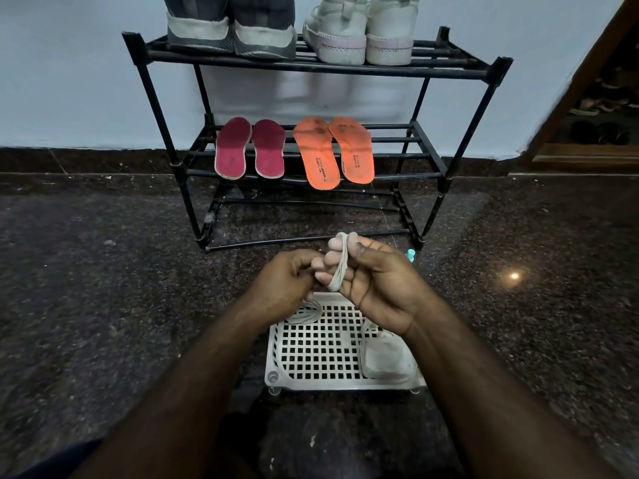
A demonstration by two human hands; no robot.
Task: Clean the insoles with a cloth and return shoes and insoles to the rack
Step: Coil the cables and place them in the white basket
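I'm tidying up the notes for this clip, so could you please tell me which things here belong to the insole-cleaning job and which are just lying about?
Part of the job:
- red insoles and orange insoles, middle shelf
- grey shoes and white shoes, top shelf
- black rack
- whitish lace wound round the right hand, left hand beside it

Lying about:
- white perforated tray
- coiled lace
- folded pad
- teal object

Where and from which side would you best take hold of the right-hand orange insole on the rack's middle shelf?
Probably grip the orange insole at its rounded front end, which juts past the rack's front bar. Come from the front, fingers beneath and thumb on top: it lies flat on bars, so only that overhang offers an underside.
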